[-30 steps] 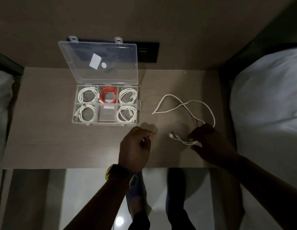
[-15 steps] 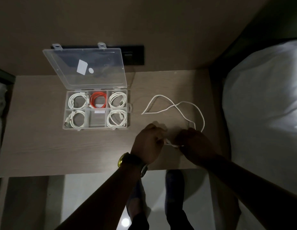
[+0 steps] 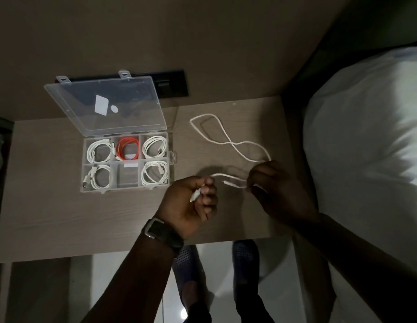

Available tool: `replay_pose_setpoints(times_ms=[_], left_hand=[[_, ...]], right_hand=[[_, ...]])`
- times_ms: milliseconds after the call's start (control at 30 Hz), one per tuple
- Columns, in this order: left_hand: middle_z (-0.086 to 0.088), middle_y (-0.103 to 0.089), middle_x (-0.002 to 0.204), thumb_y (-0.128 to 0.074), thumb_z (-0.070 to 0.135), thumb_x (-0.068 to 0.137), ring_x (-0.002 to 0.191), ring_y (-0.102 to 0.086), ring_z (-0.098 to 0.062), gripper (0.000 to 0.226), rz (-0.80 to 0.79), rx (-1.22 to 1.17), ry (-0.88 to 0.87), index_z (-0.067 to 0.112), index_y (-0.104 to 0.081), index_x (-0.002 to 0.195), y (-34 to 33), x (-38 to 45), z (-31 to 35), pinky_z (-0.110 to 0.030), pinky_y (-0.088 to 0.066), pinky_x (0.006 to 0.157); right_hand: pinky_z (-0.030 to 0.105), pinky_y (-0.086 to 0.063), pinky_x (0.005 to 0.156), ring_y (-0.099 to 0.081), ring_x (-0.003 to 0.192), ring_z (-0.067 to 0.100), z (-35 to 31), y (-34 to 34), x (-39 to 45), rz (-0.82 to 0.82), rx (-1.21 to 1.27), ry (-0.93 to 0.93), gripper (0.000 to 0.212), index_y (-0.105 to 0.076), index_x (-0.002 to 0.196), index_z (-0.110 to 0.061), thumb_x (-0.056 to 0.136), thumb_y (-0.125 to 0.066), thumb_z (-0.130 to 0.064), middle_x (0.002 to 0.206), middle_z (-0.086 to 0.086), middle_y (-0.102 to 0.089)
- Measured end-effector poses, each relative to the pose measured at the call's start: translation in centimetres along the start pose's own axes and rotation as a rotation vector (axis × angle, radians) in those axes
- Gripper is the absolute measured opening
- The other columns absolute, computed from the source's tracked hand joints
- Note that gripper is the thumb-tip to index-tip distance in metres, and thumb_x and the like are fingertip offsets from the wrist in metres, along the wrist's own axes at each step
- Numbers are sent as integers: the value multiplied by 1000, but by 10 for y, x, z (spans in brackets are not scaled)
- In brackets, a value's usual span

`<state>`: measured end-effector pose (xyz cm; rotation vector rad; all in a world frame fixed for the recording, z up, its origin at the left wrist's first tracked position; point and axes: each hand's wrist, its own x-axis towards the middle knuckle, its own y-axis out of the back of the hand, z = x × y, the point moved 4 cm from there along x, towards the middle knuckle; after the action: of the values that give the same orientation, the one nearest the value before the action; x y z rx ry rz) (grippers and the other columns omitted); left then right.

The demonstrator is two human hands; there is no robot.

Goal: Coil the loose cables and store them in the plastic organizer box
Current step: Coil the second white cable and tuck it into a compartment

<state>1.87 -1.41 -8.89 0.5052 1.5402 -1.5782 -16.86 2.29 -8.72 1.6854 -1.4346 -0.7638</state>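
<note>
Now left hand [image 3: 191,203] fingers [image 3: 208,192] pinching plug end of loose white cable [image 3: 228,141]; right hand [image 3: 276,187] fingers closing on cable further along. Cable looking light, limp, springy, likely best gripped just behind plug. Rest lying in slack loops across tabletop [image 3: 51,206], right of open organizer box [image 3: 127,163]; lower middle compartment sitting empty.

wood table [image 3: 51,206], blk wall panel [image 3: 172,86], white pillow [image 3: 366,148], blue shoes [image 3: 186,264]

A bedroom, dimly lit: a narrow wooden desk [image 3: 51,206] against the far wall, white pillows [image 3: 366,148] on a bed at the right, and a black socket panel [image 3: 172,86].
</note>
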Motion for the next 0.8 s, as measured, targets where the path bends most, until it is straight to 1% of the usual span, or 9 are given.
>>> replay_pose_setpoints(times_ms=[100, 200, 367, 433, 500, 567, 667, 733, 800], left_hand=[[7, -43, 59, -39, 17, 94, 47, -40, -8, 28, -135, -117, -42, 15, -58, 73, -16, -6, 5, -21, -34, 44], [6, -43, 56, -42, 17, 95, 46, -40, -8, 31, -157, -49, -69, 11, -67, 78, -30, -6, -1, -21, -35, 44], [9, -29, 50, -38, 23, 100, 42, -35, -5, 29, -381, -81, -83, 13, -60, 85, -58, -16, -2, -20, -31, 44], [7, -41, 55, -29, 23, 103, 50, -45, -7, 34, -488, -195, -199, 13, -59, 88, -67, -24, 7, -21, -42, 52], [3, -60, 74, -27, 17, 103, 74, -61, -11, 34, -522, -279, -422, 12, -60, 96, -70, -31, 24, -24, -52, 71], [-1, -70, 95, -38, 7, 97, 100, -67, -17, 25, -451, -313, -644, 12, -63, 99, -66, -37, 46, -28, -54, 89], [-6, -73, 92, -41, -1, 93, 105, -66, -21, 24, -251, -345, -790, 10, -62, 90, -48, -30, 74, -30, -52, 95], [-6, -72, 88, -40, -4, 95, 100, -67, -22, 25, -100, -146, -833, 10, -61, 90, -38, -19, 81, -32, -53, 93], [-6, -72, 90, -43, -5, 94, 98, -68, -22, 25, 103, 280, -882, 9, -63, 92, -31, -8, 79, -34, -53, 92]], right_hand=[[44, -54, 78, -64, 92, 28, -3, 1, 0, -73, 108, -87, 27, -62, 103, -15, 77, -71, -14, 99, 1, -68], [36, -53, 83, -66, 98, 19, -10, 4, 11, -41, 316, -130, 31, -61, 119, -15, 90, -62, -27, 105, -1, -70], [36, -47, 67, -60, 73, 18, -14, -2, 24, -1, 441, -231, 22, -67, 90, -11, 97, -50, -23, 79, 0, -65], [32, -45, 70, -62, 78, 18, -10, -9, 25, -78, 370, -258, 19, -69, 89, -11, 95, -52, -18, 84, -1, -67], [37, -50, 81, -67, 94, 28, -7, -18, 25, -229, 239, -268, 18, -72, 101, -9, 97, -55, -14, 101, 8, -72], [40, -49, 90, -65, 106, 33, -9, -25, 20, -298, 154, -224, 21, -70, 111, -10, 97, -54, -13, 111, 12, -71], [43, -50, 92, -65, 106, 31, -21, -25, 7, -276, 161, -146, 29, -65, 122, -14, 96, -53, -11, 115, 10, -71], [46, -52, 91, -67, 106, 32, -25, -25, 1, -232, 110, -135, 33, -63, 126, -16, 96, -53, -12, 118, 9, -71], [45, -54, 88, -69, 102, 29, -25, -21, 3, -185, 118, -149, 28, -64, 122, -19, 96, -53, -16, 115, 6, -72]])
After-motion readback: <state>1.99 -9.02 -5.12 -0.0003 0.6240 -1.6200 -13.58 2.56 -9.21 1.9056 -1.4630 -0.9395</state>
